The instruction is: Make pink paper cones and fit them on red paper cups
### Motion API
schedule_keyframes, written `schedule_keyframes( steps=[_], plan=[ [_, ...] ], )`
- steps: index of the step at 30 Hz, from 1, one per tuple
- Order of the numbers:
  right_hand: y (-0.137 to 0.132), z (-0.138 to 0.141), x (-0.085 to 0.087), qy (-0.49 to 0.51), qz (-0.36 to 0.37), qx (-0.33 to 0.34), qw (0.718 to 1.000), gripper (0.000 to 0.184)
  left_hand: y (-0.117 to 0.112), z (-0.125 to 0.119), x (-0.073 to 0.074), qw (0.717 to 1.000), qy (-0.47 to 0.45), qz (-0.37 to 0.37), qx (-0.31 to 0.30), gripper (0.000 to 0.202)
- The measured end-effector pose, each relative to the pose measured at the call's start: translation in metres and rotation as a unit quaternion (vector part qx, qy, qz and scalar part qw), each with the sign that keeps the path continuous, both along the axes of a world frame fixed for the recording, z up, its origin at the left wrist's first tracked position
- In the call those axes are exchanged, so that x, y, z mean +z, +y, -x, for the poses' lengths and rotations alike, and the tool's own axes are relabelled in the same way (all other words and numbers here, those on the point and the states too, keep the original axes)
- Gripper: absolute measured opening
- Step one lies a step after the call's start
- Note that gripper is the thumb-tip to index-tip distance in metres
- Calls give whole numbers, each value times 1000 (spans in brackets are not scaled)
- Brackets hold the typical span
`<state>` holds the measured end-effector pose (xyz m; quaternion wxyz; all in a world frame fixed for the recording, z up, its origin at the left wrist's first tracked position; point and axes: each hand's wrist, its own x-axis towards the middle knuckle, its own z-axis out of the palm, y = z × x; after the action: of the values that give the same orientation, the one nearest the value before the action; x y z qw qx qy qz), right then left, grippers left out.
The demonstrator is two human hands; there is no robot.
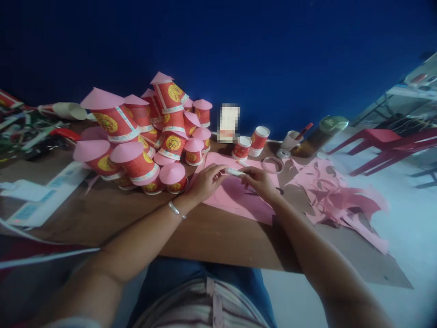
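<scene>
Your left hand (205,181) and right hand (260,181) met over the table (211,237), and between them lay a small white tube (235,172), held roughly level. The fingers (221,169) of your left hand were curled in close, with the thumb and first fingertips pinched on the tube's left end. The fingers of your right hand (248,173) were likewise drawn together on its right end, the rest folded down toward the palm. Neither hand was spread open. The picture was too soft to tell exactly which fingertips touched the tube, or whether it had a cap.

Directly under your fingers, a pink paper sheet (239,200) lay flat on the wood. Whether the heels of your hands rested on it or hung just above could not be told. A thin bracelet (175,209) sat on your left wrist.

Just beyond your left fingertips stood a pile of red paper cups (143,136), most of them capped with pink cones, stacked and leaning on one another. Beyond the tube, near your right fingers, two open red cups (242,148) stood side by side. A clear ring of tape (272,165) lay flat just past your right knuckles. Farther out on that side a white cup (292,139) held a red-handled tool. Pink paper scraps (334,196) were heaped well to the right of your right hand, spilling over the table's edge.
</scene>
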<state>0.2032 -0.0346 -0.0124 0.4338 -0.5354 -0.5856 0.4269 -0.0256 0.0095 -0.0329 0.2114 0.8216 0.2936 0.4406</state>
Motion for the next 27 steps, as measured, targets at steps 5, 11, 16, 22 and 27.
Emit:
schedule_keyframes(
  steps=[5,11,16,22,27],
  plan=[
    [0,2,-3,49,27,12,998,42,-2,-1,5,999,-18,39,-17,21],
    [3,-1,-6,87,21,6,996,40,-1,-2,3,993,-57,100,-21,15],
    [7,-6,-7,165,13,-35,986,33,7,0,-2,977,-116,177,-17,24],
    [4,-3,-4,289,81,16,954,30,9,3,-6,997,22,47,51,12],
    [3,1,-3,310,95,36,945,29,9,6,-12,990,115,28,77,34]
  ],
)
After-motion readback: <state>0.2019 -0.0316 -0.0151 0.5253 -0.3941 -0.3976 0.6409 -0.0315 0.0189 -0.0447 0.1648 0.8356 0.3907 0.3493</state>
